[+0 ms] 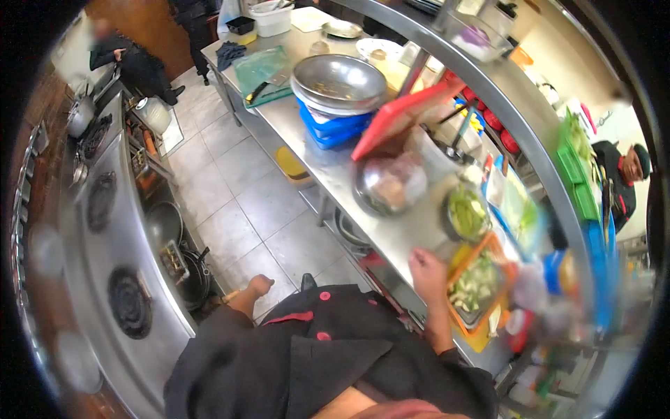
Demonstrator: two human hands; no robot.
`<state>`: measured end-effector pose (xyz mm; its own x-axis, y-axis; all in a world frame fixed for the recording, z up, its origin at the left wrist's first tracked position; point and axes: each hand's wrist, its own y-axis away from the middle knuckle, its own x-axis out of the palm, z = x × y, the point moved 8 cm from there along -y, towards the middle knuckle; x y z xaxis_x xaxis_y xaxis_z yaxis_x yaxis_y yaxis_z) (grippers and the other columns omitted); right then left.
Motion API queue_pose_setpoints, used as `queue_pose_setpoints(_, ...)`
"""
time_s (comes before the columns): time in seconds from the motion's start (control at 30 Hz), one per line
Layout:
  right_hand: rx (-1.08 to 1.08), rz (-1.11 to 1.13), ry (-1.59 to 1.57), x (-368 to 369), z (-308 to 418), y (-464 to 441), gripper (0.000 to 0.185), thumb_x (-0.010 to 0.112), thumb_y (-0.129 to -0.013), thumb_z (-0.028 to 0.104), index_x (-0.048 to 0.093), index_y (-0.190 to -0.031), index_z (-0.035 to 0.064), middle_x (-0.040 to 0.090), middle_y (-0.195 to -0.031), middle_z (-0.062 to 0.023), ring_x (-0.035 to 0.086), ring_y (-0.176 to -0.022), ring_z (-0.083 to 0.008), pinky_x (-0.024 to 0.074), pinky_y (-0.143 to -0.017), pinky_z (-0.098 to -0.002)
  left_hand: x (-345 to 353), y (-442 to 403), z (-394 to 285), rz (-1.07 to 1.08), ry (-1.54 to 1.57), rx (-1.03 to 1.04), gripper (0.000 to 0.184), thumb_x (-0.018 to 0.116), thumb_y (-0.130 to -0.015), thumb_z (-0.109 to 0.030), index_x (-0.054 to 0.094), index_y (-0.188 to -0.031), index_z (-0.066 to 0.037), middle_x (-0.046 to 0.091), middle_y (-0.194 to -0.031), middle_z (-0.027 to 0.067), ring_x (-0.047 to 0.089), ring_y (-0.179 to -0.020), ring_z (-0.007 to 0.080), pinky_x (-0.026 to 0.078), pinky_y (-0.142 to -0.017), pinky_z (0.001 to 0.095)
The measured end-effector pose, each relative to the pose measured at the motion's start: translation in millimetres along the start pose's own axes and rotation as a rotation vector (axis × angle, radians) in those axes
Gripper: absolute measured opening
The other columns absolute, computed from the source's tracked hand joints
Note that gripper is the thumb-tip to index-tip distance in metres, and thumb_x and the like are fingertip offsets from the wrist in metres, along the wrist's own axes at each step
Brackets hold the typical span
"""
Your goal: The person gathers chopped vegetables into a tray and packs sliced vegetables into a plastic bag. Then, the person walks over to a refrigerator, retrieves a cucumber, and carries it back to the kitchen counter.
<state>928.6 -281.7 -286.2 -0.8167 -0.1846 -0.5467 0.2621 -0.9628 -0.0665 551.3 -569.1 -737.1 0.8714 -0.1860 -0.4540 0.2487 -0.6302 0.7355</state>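
My left hand (261, 285) hangs over the floor in front of my jacket, its fingers curled into a loose fist with nothing visible in it. My right hand (428, 271) is raised at the near edge of the steel table, fingers closed and slightly blurred, nothing showing in them. Just right of it, apart from the fingers, an orange tray (457, 318) holds chopped pale green vegetables (476, 285). Beyond the tray stands a bowl of green vegetable pieces (467, 215). Farther along is a metal bowl (364, 192) with a clear plastic bag (405, 187) in it.
A red cutting board (403, 120) leans beside a wide metal bowl (340, 80) stacked on blue containers (328, 126). A knife (258, 92) lies on a green board. The stove (84, 237) runs along my left. Other people stand at far left and far right.
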Motion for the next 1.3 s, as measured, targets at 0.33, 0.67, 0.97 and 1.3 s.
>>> queue_pose_setpoints(0.33,0.063,0.245,-0.374,29,67,-97,0.023,0.063,-0.085,0.005,0.064,-0.107,-0.0036,0.067,-0.092,-0.012,0.065,-0.078,-0.0173,0.0531,-0.073,-0.0304,-44,-8,-5,-0.131,0.088,-0.07,0.039,0.058,-0.083,-0.038,0.066,-0.079,0.0,0.064,-0.077,0.0187,0.06,-0.074,0.0302,0.047,-0.069,0.0411)
queue_pose_setpoints(0.67,-0.328,0.333,-0.425,54,184,-231,0.026,0.061,-0.086,0.014,0.065,-0.105,-0.0033,0.065,-0.088,-0.0122,0.061,-0.068,-0.0158,0.05,-0.064,-0.0274,-451,91,-398,-0.861,0.38,0.825,0.017,0.061,-0.089,-0.02,0.063,-0.085,-0.003,0.061,-0.076,0.0051,0.056,-0.071,0.0164,0.044,-0.064,0.0302)
queue_pose_setpoints(0.97,-0.188,-0.225,-0.359,33,139,-185,0.023,0.06,-0.085,0.017,0.064,-0.089,-0.0055,0.06,-0.071,-0.011,0.055,-0.059,-0.0171,0.045,-0.054,-0.0295,-480,-12,-738,-0.562,-0.471,1.65,0.029,0.065,-0.079,-0.027,0.066,-0.102,-0.009,0.064,-0.099,0.0126,0.059,-0.096,0.0327,0.048,-0.083,0.0431)
queue_pose_setpoints(1.3,0.518,-0.727,0.013,33,129,-32,0.027,0.053,-0.095,0.023,0.066,-0.104,0.0009,0.065,-0.094,-0.0128,0.057,-0.082,-0.0251,0.0453,-0.079,-0.0421,-292,-224,-908,-0.209,-0.958,1.268,0.049,0.047,-0.092,-0.042,0.057,-0.125,-0.007,0.058,-0.128,0.0147,0.054,-0.116,0.033,0.038,-0.103,0.0436)
